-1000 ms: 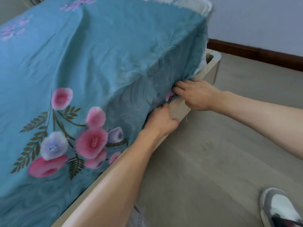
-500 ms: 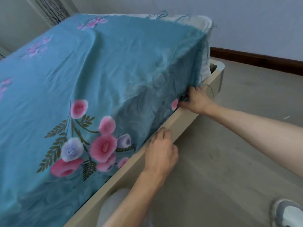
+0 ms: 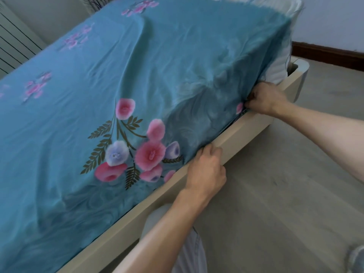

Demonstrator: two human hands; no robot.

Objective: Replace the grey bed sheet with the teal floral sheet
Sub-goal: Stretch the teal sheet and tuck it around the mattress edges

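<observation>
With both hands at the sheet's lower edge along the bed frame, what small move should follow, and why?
Probably the left hand pushes the teal sheet down behind the bed frame: the hem there sits at the frame's top edge, while the right hand pinches the corner taut.

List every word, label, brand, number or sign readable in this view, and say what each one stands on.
None: no readable text shows anywhere.
teal floral sheet: only printed flowers and leaves, no lettering.
bed frame: plain, no label.
shoe: cut off at the frame edge and blurred; any marking cannot be read.
</observation>
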